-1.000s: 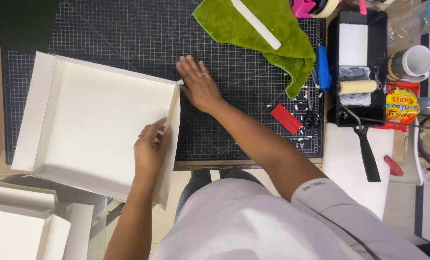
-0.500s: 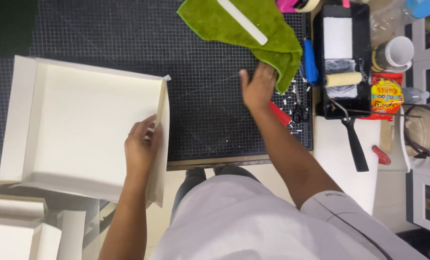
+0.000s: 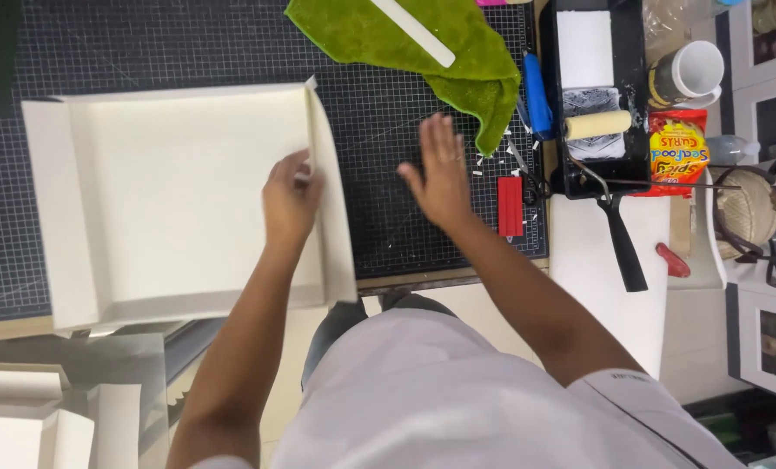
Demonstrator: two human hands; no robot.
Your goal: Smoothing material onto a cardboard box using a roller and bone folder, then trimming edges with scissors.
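A large white cardboard tray [image 3: 171, 200] with folded-up flaps lies on the black gridded cutting mat [image 3: 379, 174]. My left hand [image 3: 290, 201] grips its right side flap between thumb and fingers. My right hand [image 3: 440, 171] hovers flat and open over the mat, fingers spread, holding nothing. It is just below the green cloth [image 3: 423, 39] and left of a red utility knife [image 3: 510, 206].
A white strip [image 3: 412, 32] lies on the green cloth. To the right sit a blue tool [image 3: 537, 95], a black paint tray [image 3: 592, 87] with a roller [image 3: 598, 124], a snack bag [image 3: 676, 152] and a mug [image 3: 688, 74]. More white boxes [image 3: 32, 421] lie at lower left.
My right hand went from the tray's corner to the green cloth's edge, then drew back over the mat. The tray, still held by my left hand, has turned to lie squarer on the mat.
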